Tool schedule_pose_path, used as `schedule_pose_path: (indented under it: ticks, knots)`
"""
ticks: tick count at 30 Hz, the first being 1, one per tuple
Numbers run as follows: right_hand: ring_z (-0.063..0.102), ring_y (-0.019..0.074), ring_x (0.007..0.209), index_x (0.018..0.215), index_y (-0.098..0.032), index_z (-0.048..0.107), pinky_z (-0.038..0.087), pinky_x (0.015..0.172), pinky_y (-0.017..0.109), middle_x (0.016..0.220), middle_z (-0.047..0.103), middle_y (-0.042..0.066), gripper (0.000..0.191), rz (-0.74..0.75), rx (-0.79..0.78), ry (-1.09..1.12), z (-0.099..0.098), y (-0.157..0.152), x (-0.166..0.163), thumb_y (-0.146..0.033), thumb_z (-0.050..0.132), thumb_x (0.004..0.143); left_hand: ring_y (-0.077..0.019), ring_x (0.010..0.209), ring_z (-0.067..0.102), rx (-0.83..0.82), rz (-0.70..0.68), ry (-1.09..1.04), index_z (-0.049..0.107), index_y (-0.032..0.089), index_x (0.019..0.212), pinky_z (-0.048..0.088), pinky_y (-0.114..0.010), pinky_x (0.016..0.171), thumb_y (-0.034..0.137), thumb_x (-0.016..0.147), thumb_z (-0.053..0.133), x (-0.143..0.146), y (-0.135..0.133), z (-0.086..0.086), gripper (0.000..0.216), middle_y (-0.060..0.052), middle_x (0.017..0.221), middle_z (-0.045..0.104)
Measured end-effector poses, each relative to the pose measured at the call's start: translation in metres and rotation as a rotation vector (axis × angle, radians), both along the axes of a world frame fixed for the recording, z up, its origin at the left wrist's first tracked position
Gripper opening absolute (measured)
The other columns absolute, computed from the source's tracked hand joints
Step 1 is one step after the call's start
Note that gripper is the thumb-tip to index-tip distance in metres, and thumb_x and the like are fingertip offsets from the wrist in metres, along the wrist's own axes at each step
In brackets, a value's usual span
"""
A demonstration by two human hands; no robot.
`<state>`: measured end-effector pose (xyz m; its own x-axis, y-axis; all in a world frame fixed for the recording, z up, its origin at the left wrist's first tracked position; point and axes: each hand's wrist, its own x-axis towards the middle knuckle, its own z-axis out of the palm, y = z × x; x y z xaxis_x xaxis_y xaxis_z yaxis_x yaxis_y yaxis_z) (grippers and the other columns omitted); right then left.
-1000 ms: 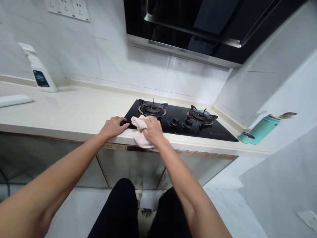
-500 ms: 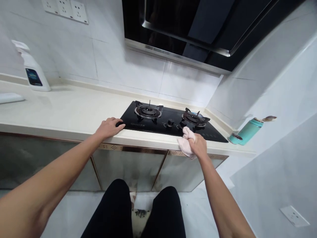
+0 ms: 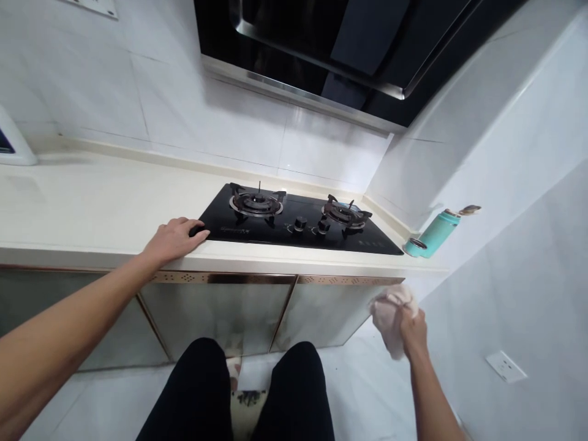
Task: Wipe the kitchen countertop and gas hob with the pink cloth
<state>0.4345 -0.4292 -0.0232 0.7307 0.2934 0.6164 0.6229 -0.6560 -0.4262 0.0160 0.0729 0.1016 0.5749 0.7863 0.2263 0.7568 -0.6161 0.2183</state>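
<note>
My left hand [image 3: 177, 237] lies on the countertop at the near left corner of the black gas hob [image 3: 294, 236]. Its thumb and fingers are apart, with the hob's corner showing between them. Off the counter's front, at lower right, my right hand [image 3: 414, 331] is closed around a pale pinkish cloth [image 3: 389, 318]. The cloth hangs loosely and is blurred by motion. On the hob stand a left burner [image 3: 257, 202] and a right burner [image 3: 346, 214]. Two black knobs [image 3: 300, 224] sit between them.
A turquoise bottle [image 3: 438, 236] and its cup-like lid [image 3: 416, 246] stand at the counter's right end. Above the hob hangs a black range hood [image 3: 298, 55]. A white bottle [image 3: 13, 144] is cut off at the left edge. Cabinet doors [image 3: 215, 315] are below the countertop [image 3: 92, 208].
My right hand has carried the cloth off the counter's front edge, right and downward. My left hand stays at the hob's corner. The view has turned slightly right.
</note>
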Motion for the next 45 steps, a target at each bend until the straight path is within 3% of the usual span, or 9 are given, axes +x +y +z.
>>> schedule_pose_path:
  ticks: [3, 7, 12, 17, 21, 28, 34, 40, 45]
  knots:
    - [0.070, 0.0336, 0.095, 0.138, -0.011, 0.060, 0.056, 0.074, 0.041, 0.109, 0.072, 0.019, 0.068, -0.160, 0.117, 0.098, 0.043, 0.009, 0.031, -0.054, 0.028, 0.096, -0.0374, 0.143, 0.047, -0.013, 0.008, 0.023, 0.060, 0.018, 0.145, 0.036, -0.053, 0.118, 0.061, 0.098, 0.037, 0.001, -0.001, 0.002, 0.068, -0.016, 0.153, 0.057]
    - [0.065, 0.0338, 0.121, 0.152, -0.015, 0.050, 0.053, 0.094, 0.043, 0.138, 0.065, 0.020, 0.072, -0.187, 0.117, 0.171, 0.098, 0.061, 0.055, -0.055, 0.026, 0.098, -0.0357, 0.142, 0.048, 0.011, 0.002, 0.029, 0.059, 0.017, 0.145, 0.037, -0.051, 0.118, 0.062, 0.098, 0.036, 0.001, -0.001, 0.001, 0.069, -0.016, 0.152, 0.058]
    - [0.065, 0.0377, 0.119, 0.133, -0.012, 0.069, 0.044, 0.105, 0.053, 0.123, 0.072, 0.023, 0.062, -0.037, -0.125, 0.238, 0.113, 0.125, 0.035, -0.054, 0.040, 0.098, -0.0358, 0.142, 0.048, 0.010, -0.001, 0.015, 0.060, 0.017, 0.144, 0.036, -0.050, 0.118, 0.061, 0.098, 0.037, 0.000, -0.002, 0.000, 0.067, -0.017, 0.151, 0.059]
    - [0.065, 0.0311, 0.115, 0.129, -0.015, 0.071, 0.043, 0.100, 0.041, 0.122, 0.073, 0.019, 0.051, 0.118, -0.262, 0.150, 0.099, 0.171, -0.030, -0.047, 0.042, 0.101, -0.0372, 0.145, 0.045, -0.002, 0.005, 0.021, 0.058, 0.017, 0.145, 0.035, -0.055, 0.119, 0.062, 0.097, 0.037, 0.002, -0.002, 0.002, 0.069, -0.017, 0.153, 0.057]
    - [0.058, 0.0341, 0.122, 0.142, -0.017, 0.063, 0.040, 0.105, 0.046, 0.136, 0.066, 0.019, 0.051, 0.358, -0.248, -0.037, 0.082, 0.225, -0.109, -0.042, 0.051, 0.099, -0.0371, 0.145, 0.045, 0.000, 0.008, 0.032, 0.059, 0.018, 0.145, 0.035, -0.054, 0.119, 0.062, 0.097, 0.034, 0.002, -0.004, 0.003, 0.070, -0.017, 0.153, 0.057]
    - [0.037, 0.0368, 0.144, 0.147, -0.033, 0.059, 0.028, 0.119, 0.060, 0.150, 0.054, 0.011, 0.051, 0.894, -0.184, -0.427, 0.008, 0.276, -0.195, -0.034, 0.064, 0.096, -0.0367, 0.144, 0.049, 0.043, -0.003, 0.054, 0.062, 0.019, 0.141, 0.040, -0.051, 0.116, 0.060, 0.097, 0.032, 0.000, 0.001, 0.002, 0.068, -0.016, 0.151, 0.060]
    - [0.054, 0.0188, 0.118, 0.131, -0.037, 0.068, 0.041, 0.108, 0.038, 0.134, 0.068, 0.001, 0.031, 1.189, -0.402, -0.721, -0.041, 0.288, -0.171, -0.027, 0.050, 0.107, -0.0361, 0.141, 0.053, 0.057, 0.016, 0.058, 0.063, 0.022, 0.138, 0.042, -0.050, 0.115, 0.064, 0.096, 0.030, -0.001, 0.007, -0.001, 0.068, -0.014, 0.150, 0.062]
    - [0.051, 0.0197, 0.125, 0.136, -0.033, 0.064, 0.041, 0.104, 0.035, 0.148, 0.062, 0.005, 0.032, 1.065, -0.298, -0.784, -0.054, 0.278, -0.139, -0.026, 0.051, 0.108, -0.0341, 0.140, 0.054, 0.063, 0.028, 0.073, 0.064, 0.023, 0.138, 0.042, -0.046, 0.115, 0.065, 0.096, 0.031, -0.003, 0.015, -0.005, 0.069, -0.013, 0.148, 0.063]
    - [0.052, 0.0224, 0.123, 0.132, -0.033, 0.066, 0.038, 0.114, 0.044, 0.136, 0.065, 0.006, 0.038, 0.865, -0.220, -0.548, -0.072, 0.216, -0.076, -0.015, 0.060, 0.099, -0.0344, 0.138, 0.056, 0.058, 0.024, 0.088, 0.064, 0.023, 0.141, 0.044, -0.043, 0.113, 0.068, 0.094, 0.031, -0.003, 0.015, 0.000, 0.073, -0.009, 0.151, 0.063]
